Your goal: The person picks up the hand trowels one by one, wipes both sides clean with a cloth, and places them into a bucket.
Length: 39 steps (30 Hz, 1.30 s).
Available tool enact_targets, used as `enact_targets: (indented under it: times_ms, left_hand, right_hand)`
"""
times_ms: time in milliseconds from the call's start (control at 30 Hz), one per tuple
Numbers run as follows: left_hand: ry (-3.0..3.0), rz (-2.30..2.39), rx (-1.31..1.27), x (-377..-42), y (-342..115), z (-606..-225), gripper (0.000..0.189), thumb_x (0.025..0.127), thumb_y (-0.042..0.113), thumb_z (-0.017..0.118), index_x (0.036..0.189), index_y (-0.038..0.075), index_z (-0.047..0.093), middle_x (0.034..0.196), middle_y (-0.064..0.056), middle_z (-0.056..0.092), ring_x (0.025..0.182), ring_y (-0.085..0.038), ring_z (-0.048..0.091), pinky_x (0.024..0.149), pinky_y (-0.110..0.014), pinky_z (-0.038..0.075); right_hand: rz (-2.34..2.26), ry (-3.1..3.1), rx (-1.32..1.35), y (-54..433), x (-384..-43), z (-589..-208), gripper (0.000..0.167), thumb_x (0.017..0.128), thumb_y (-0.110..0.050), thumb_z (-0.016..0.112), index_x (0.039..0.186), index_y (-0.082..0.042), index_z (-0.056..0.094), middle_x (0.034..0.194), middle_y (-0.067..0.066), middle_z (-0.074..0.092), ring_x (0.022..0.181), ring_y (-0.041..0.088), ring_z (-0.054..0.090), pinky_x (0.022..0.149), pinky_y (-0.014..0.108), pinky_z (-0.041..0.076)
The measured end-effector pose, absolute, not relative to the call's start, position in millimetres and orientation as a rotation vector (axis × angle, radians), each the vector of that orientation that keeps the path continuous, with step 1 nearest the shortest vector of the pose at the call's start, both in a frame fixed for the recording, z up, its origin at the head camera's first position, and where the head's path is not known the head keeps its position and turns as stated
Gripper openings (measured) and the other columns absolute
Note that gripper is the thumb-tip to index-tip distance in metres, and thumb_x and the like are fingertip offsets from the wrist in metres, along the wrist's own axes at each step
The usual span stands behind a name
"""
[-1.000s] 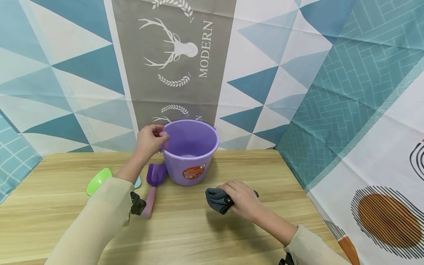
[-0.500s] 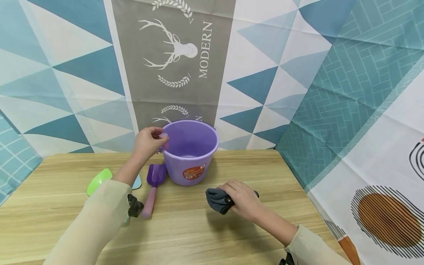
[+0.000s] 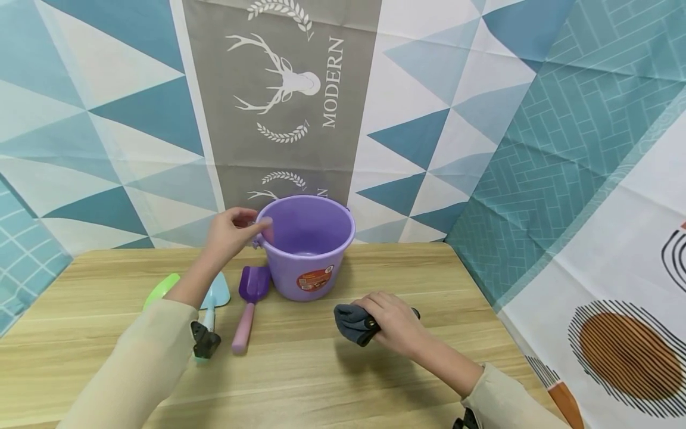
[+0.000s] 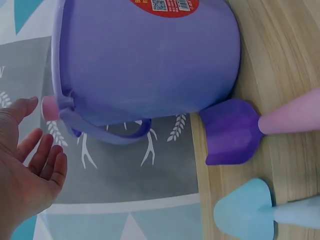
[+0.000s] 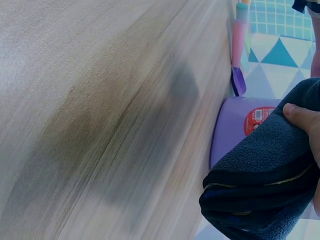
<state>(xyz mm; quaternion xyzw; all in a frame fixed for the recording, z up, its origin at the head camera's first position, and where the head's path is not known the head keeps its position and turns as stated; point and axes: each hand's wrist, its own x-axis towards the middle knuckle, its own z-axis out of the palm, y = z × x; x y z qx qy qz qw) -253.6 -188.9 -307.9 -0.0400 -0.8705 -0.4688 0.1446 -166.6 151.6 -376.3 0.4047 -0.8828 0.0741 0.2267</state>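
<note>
The left hand (image 3: 227,235), fingers loose and apart from the thumb, is just beside a blunt pink cylindrical piece (image 4: 50,108) poking above the rim of an upright purple plastic bucket (image 3: 284,268). The right hand (image 3: 391,322) has its fingers clamped on a folded grey-blue cloth (image 3: 351,323) over the wood-grain tabletop (image 3: 300,381).
</note>
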Motion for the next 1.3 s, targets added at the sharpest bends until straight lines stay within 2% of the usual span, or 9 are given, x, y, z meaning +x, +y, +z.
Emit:
enact_targets:
  times_ms: [133, 300, 467, 700, 800, 867, 967, 1100, 1300]
  left_hand:
    - [-2.527, -1.294, -0.117, -244.4, -197.4, -307.5, 0.053, 0.084, 0.041, 0.067, 0.116, 0.0, 0.06, 0.109, -0.019, 0.063, 0.096, -0.026, 0.055, 0.073, -0.021, 0.044]
    - [-2.546, -1.231, -0.135, -232.0, -213.7, -311.2, 0.05, 0.087, 0.038, 0.064, 0.118, -0.001, 0.059, 0.114, -0.021, 0.063, 0.1, -0.028, 0.055, 0.072, -0.016, 0.042]
    - [-2.583, -1.213, -0.102, -219.6, -231.8, -319.5, 0.053, 0.088, 0.041, 0.061, 0.121, 0.0, 0.057, 0.117, -0.022, 0.061, 0.104, -0.032, 0.055, 0.071, -0.017, 0.043]
    - [-2.625, -1.178, -0.048, -204.2, -253.1, -329.3, 0.055, 0.089, 0.041, 0.059, 0.124, -0.001, 0.055, 0.119, -0.025, 0.059, 0.106, -0.035, 0.054, 0.077, -0.029, 0.045]
    - [-2.651, -1.159, -0.029, -197.6, -262.2, -333.3, 0.056, 0.09, 0.042, 0.058, 0.125, -0.002, 0.054, 0.119, -0.025, 0.058, 0.106, -0.035, 0.053, 0.077, -0.027, 0.045]
    - [-2.654, -1.158, -0.019, -193.3, -268.3, -336.0, 0.056, 0.09, 0.041, 0.058, 0.125, -0.002, 0.054, 0.117, -0.026, 0.058, 0.105, -0.034, 0.053, 0.075, -0.024, 0.044]
    - [-2.67, -1.123, 0.019, -186.4, -278.5, -341.8, 0.057, 0.089, 0.044, 0.058, 0.125, 0.0, 0.054, 0.116, -0.023, 0.059, 0.099, -0.024, 0.054, 0.071, -0.017, 0.042]
    - [-2.701, -1.079, 0.061, -176.6, -289.4, -349.9, 0.057, 0.089, 0.045, 0.058, 0.126, 0.001, 0.054, 0.116, -0.022, 0.059, 0.095, -0.017, 0.054, 0.068, -0.016, 0.042]
    - [-2.73, -1.086, 0.092, -164.5, -300.1, -362.6, 0.061, 0.089, 0.044, 0.058, 0.13, -0.001, 0.05, 0.12, -0.026, 0.056, 0.105, -0.036, 0.053, 0.066, -0.017, 0.041]
  right_hand:
    - [0.215, -2.431, 1.117, 151.8, -165.8, -375.7, 0.047, 0.07, -0.011, 0.079, 0.112, -0.017, 0.061, 0.102, -0.003, 0.064, 0.095, 0.014, 0.06, 0.084, 0.033, 0.051]
    - [0.224, -2.429, 1.123, 152.1, -165.5, -375.5, 0.047, 0.07, -0.012, 0.08, 0.112, -0.017, 0.061, 0.102, -0.003, 0.064, 0.095, 0.014, 0.06, 0.084, 0.033, 0.051]
    - [0.216, -2.422, 1.125, 151.8, -166.1, -375.7, 0.045, 0.071, -0.014, 0.079, 0.112, -0.017, 0.061, 0.102, -0.003, 0.064, 0.096, 0.014, 0.06, 0.084, 0.033, 0.051]
    - [0.227, -2.425, 1.135, 152.9, -166.8, -375.8, 0.044, 0.072, -0.014, 0.079, 0.112, -0.017, 0.061, 0.103, -0.002, 0.064, 0.096, 0.015, 0.06, 0.084, 0.033, 0.051]
    - [0.23, -2.418, 1.136, 153.8, -166.6, -375.7, 0.044, 0.071, -0.014, 0.079, 0.112, -0.016, 0.061, 0.102, -0.001, 0.065, 0.096, 0.015, 0.06, 0.083, 0.033, 0.052]
    - [0.229, -2.408, 1.138, 154.5, -166.9, -375.6, 0.044, 0.071, -0.014, 0.079, 0.111, -0.016, 0.062, 0.101, -0.001, 0.065, 0.095, 0.015, 0.06, 0.082, 0.033, 0.052]
    - [0.239, -2.392, 1.149, 154.5, -167.7, -375.9, 0.044, 0.07, -0.013, 0.079, 0.111, -0.016, 0.062, 0.1, -0.002, 0.064, 0.094, 0.015, 0.06, 0.083, 0.033, 0.051]
    - [0.249, -2.376, 1.163, 154.4, -168.2, -376.6, 0.048, 0.067, -0.009, 0.08, 0.111, -0.016, 0.062, 0.1, -0.002, 0.064, 0.093, 0.016, 0.06, 0.084, 0.034, 0.051]
    - [0.243, -2.385, 1.153, 154.8, -167.7, -377.1, 0.049, 0.066, -0.008, 0.08, 0.111, -0.015, 0.061, 0.1, -0.001, 0.064, 0.094, 0.016, 0.06, 0.084, 0.034, 0.051]
